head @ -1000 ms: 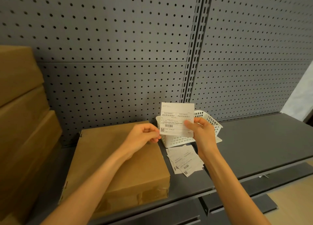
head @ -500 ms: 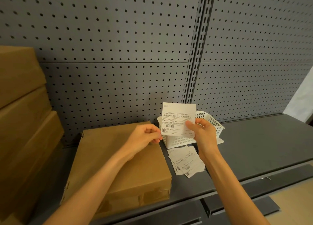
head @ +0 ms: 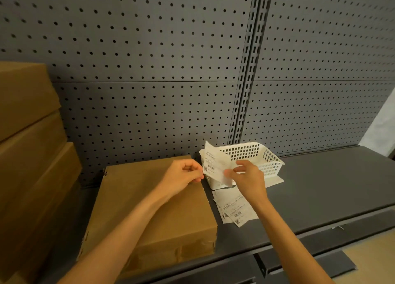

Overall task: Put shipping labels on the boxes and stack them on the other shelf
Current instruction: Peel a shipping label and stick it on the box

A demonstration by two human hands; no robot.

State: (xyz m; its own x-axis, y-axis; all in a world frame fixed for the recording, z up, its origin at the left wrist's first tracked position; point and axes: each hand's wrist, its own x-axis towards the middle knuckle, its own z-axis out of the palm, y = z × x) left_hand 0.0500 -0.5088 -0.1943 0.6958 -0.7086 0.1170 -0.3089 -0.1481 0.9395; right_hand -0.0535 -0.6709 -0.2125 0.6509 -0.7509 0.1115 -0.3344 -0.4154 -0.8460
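White printed shipping label, flat half a second ago, now peeling from backing over the flat brown cardboard box: left hand fingers pinch its edge, right hand fingers pull the liner.

Nothing here reads as actual words. The label held up between the two hands carries rows of small print, a barcode and a QR square — all too fine to make out. The loose labels lying on the shelf show the same print and barcodes, equally illegible.
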